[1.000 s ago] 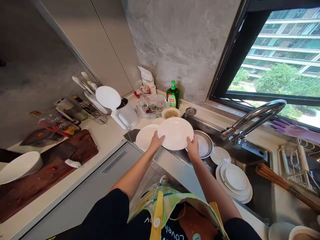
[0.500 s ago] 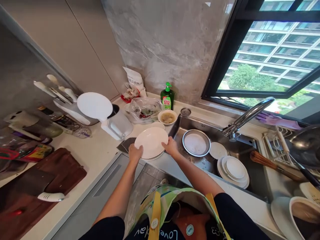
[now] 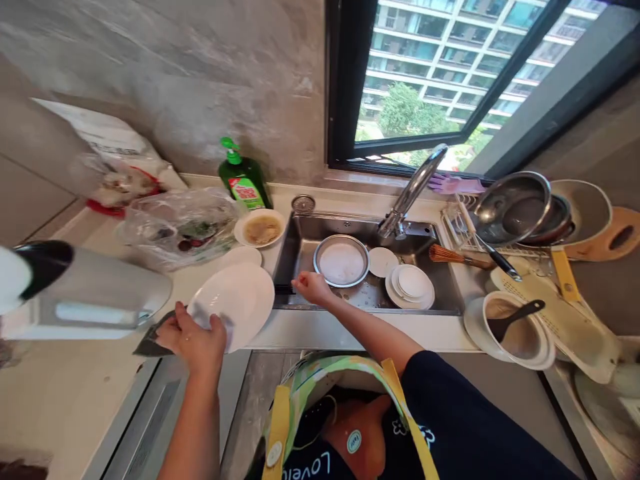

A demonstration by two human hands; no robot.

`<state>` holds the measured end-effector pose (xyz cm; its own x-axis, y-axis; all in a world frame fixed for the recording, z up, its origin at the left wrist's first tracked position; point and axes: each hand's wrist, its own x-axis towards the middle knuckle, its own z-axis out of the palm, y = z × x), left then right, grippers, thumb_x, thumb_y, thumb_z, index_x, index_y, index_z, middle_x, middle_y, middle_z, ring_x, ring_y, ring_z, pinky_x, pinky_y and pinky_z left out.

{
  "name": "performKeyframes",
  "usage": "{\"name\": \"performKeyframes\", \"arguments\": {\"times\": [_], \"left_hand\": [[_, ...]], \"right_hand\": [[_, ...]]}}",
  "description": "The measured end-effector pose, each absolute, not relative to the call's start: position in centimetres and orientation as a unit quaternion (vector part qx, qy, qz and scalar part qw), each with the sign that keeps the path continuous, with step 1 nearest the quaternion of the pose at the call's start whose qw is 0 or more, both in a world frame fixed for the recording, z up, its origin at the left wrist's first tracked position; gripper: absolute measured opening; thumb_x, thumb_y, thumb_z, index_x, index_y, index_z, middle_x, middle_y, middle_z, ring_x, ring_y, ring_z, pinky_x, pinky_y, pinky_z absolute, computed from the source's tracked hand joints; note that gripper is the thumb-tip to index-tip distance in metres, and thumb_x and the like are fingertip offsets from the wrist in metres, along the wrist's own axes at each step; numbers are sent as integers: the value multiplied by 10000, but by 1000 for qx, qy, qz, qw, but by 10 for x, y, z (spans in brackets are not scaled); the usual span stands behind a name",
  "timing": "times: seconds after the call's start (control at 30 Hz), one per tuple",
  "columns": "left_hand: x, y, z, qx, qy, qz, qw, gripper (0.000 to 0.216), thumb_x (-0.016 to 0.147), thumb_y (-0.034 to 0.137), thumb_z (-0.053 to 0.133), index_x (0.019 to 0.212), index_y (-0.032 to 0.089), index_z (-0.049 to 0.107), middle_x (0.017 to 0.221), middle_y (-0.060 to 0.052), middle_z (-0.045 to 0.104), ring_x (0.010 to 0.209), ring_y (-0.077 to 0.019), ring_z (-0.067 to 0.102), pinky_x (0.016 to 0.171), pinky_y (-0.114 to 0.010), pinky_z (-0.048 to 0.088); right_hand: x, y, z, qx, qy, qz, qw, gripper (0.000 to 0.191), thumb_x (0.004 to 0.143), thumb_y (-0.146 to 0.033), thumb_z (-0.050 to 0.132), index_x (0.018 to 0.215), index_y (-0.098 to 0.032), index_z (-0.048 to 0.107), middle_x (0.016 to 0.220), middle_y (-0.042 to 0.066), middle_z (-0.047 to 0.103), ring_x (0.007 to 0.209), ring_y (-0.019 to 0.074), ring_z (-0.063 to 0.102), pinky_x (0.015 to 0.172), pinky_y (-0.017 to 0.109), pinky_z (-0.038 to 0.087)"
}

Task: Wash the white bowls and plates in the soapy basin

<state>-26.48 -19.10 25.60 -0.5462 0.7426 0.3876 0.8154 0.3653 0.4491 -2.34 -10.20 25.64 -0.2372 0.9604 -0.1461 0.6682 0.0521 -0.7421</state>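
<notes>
A white plate [image 3: 240, 300] lies on the counter left of the sink, partly over a smaller white dish [image 3: 243, 256]. My left hand [image 3: 197, 340] is at its near left rim, fingers spread and thumb over the edge. A dark cloth [image 3: 150, 341] shows beneath that hand. My right hand [image 3: 313, 288] hovers over the sink's left part with curled fingers and nothing visible in them. Just beyond it sits a round metal pan [image 3: 343, 261] with a whitish inside. To the right in the sink are a small white plate [image 3: 383, 263] and stacked white plates [image 3: 411, 283].
A bowl of brownish food [image 3: 260, 228], a green soap bottle [image 3: 244, 177] and a plastic bag of vegetables [image 3: 190, 227] stand behind the plate. A grey-white jug [image 3: 110, 293] is at left. The faucet [image 3: 413, 193], a bamboo brush [image 3: 455, 256] and a pot with a black ladle [image 3: 520, 333] are rightward.
The view has swung right. My right hand has let go of the plate and moved over the sink. My left hand has spread its fingers at the plate's rim.
</notes>
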Motion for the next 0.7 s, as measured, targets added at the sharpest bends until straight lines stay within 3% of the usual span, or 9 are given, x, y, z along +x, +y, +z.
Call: {"name": "performKeyframes", "arguments": {"times": [0.13,0.33,0.5,0.7], "left_hand": [[-192,-165,286,-605,-711,-358,2,562,779,302,536,1311,131,474,1092,-139,484,1094,-285,463,963,-451,406],[-36,-100,252,-772,-506,-232,-307,284,810,236,468,1036,169,627,986,-73,583,762,-148,561,774,-316,492],[93,-61,193,-783,-445,-92,-426,286,742,117,495,980,136,653,946,-94,658,870,-185,600,833,-317,470],[191,-63,158,-704,-497,-15,-507,235,680,85,552,878,136,668,911,-111,683,886,-228,609,870,-347,443]], "right_hand": [[58,-76,231,-664,-609,369,229,117,853,-263,544,790,-187,608,656,-28,621,606,96,550,584,188,361],[203,-75,196,-768,-530,296,203,187,800,-151,541,950,-169,652,932,45,683,870,147,612,817,236,430],[302,-106,173,-859,-455,177,157,311,791,-103,484,1064,-119,632,1134,137,617,1085,219,539,964,316,374],[347,-122,152,-901,-398,160,68,368,815,-71,386,1115,-71,598,1093,203,612,1053,259,569,878,342,436]]}}
